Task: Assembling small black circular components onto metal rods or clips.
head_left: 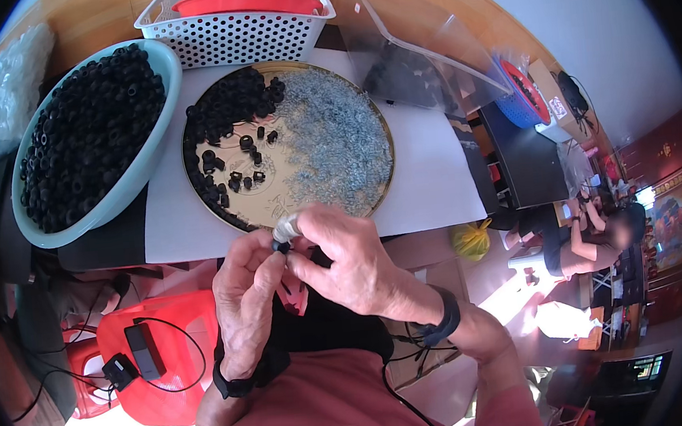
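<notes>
Head view, 2 hands (354, 265) pinching 1 small black piece (281, 247), facing and long axis hard to tell

On the counter (128, 232) lies a sheet (436, 188), with the tray (251, 206) on it. Rings (234, 101) occupy the tray's left, bits (335, 144) its right. Left of it stands the basin (158, 144), holding more rings (91, 137); behind stands the basket (245, 44), a dish (250, 3) inside. The box (416, 52) sits behind, to the right. Left hand (247, 298) and right hand (345, 261) meet at the tray's near edge, a piece (281, 247) between their fingers.
</notes>
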